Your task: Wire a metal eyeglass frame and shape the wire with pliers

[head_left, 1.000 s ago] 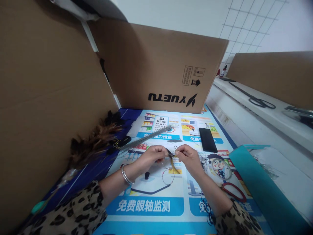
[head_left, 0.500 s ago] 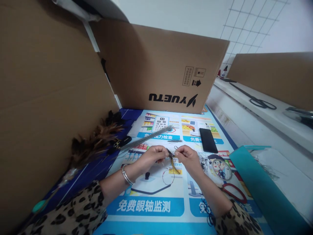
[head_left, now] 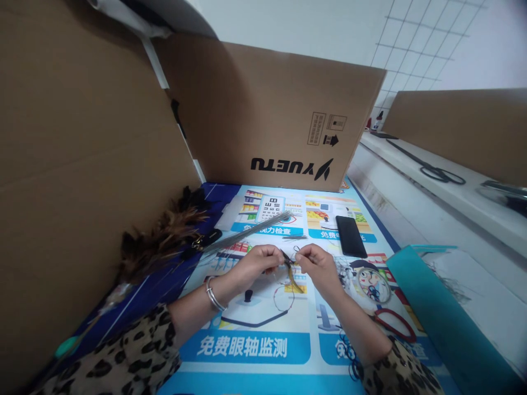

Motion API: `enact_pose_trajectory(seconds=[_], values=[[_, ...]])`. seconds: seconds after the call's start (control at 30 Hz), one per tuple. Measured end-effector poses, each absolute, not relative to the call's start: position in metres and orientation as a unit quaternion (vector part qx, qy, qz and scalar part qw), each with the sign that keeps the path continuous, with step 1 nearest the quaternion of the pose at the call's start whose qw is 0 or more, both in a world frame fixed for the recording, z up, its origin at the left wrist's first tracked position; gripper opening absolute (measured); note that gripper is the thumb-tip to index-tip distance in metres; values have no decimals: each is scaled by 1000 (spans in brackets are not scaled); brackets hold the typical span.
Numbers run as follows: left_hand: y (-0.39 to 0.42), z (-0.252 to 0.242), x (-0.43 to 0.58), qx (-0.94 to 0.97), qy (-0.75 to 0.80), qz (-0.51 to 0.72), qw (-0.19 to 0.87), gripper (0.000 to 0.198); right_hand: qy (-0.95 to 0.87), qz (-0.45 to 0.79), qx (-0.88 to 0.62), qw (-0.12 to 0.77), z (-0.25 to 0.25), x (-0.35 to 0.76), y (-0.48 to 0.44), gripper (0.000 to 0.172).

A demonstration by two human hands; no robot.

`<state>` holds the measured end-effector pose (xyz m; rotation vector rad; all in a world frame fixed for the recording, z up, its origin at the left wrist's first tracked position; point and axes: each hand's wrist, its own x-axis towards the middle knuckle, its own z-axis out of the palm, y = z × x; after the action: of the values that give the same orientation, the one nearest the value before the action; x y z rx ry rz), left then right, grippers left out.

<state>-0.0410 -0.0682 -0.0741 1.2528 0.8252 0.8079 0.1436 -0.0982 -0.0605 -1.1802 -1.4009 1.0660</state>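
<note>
Dark-and-yellow piece (head_left: 293, 278) hangs over the middle of the table (head_left: 230, 379), well in from its edges, pinched between our left hand (head_left: 267, 259) and right hand (head_left: 314, 259). We judge the work underway; what remains, we cannot tell. Cardboard panel (head_left: 284, 115) at the far edge reads "YUETU" upside down; our printed cover (head_left: 242, 346) says "免费眼轴监测".
</note>
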Motion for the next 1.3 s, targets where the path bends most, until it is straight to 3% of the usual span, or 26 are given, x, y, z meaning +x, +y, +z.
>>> enact_pose_trajectory(seconds=[1.3], values=[[-71,-75,-37,554,366,395,635,15,-563,403,-508,513,-58,140,-101,13]])
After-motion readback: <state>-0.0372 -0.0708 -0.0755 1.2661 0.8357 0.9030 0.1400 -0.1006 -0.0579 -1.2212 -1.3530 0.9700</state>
